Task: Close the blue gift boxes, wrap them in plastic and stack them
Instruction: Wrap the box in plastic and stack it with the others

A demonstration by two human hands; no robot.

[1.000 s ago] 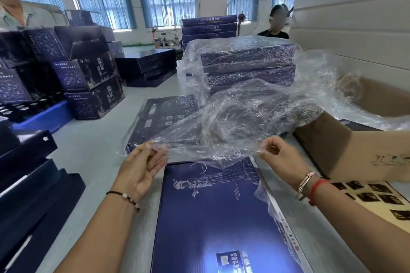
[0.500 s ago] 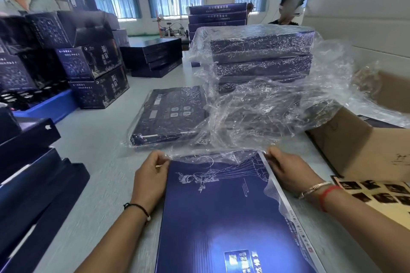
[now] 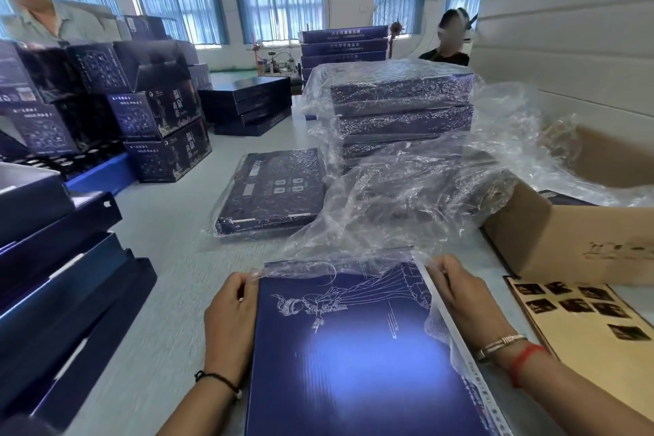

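Note:
A flat blue gift box [image 3: 354, 357] with a white line drawing lies closed on the table right in front of me. A clear plastic bag [image 3: 400, 202] has its mouth drawn over the box's far end, and the rest billows beyond it. My left hand [image 3: 230, 319] pinches the bag's edge at the box's far left corner. My right hand [image 3: 463, 297] pinches the edge at the far right corner. A wrapped blue box [image 3: 272, 191] lies alone further back. Behind the bag stands a stack of wrapped boxes [image 3: 400, 110].
An open cardboard carton [image 3: 566, 241] sits at the right, with a brown printed sheet [image 3: 584, 326] before it. Dark blue boxes [image 3: 53, 276] pile up along the left edge, with taller printed boxes [image 3: 155, 117] behind. Two people are at the back, beside white foam sheets [image 3: 566, 46].
Both hands have come down from mid-air to the box's far corners, drawing the bag's mouth over the box's far end. The bag's bulk has sunk lower.

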